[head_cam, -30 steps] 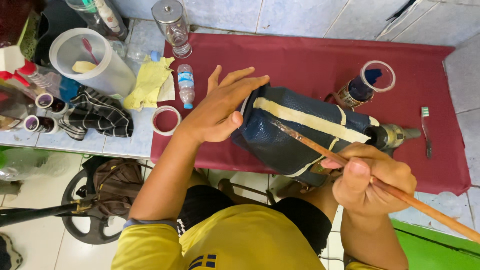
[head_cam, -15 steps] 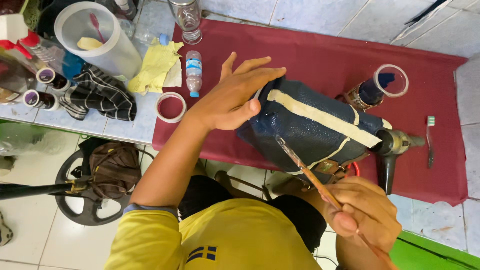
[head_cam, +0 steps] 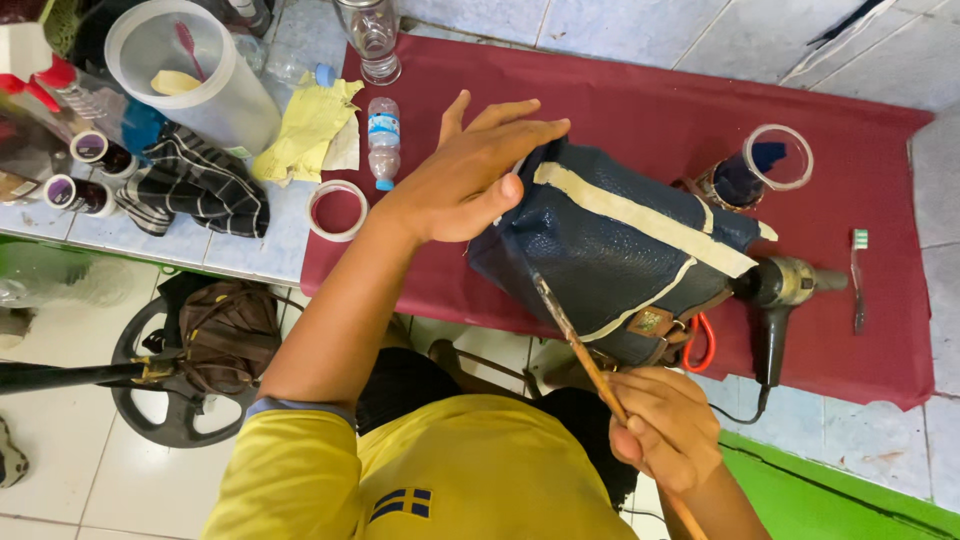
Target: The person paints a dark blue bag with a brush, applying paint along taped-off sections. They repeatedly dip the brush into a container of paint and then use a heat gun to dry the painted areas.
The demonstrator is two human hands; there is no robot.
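A dark blue leather bag [head_cam: 610, 255] with cream masking-tape stripes lies on a dark red cloth [head_cam: 640, 110]. My left hand [head_cam: 470, 170] rests flat on the bag's left end, fingers spread over it. My right hand [head_cam: 665, 425] grips a long wooden-handled paintbrush [head_cam: 575, 340] near the front edge of the cloth. The brush tip touches the bag's front face. A yellow sleeve covers my upper arm.
A hair dryer [head_cam: 780, 295] lies right of the bag, a toothbrush [head_cam: 857, 280] further right. A tape roll [head_cam: 337, 210], small water bottle [head_cam: 383, 140], yellow rag [head_cam: 305, 125], clear plastic jug [head_cam: 190, 75], glass jar [head_cam: 755, 170] and checked cloth [head_cam: 195, 185] sit around. A brown bag [head_cam: 225, 335] lies on the floor.
My right hand has drawn back toward me and the brush has swung steeper, its tip now on the bag's front face. The left hand stays on the bag.
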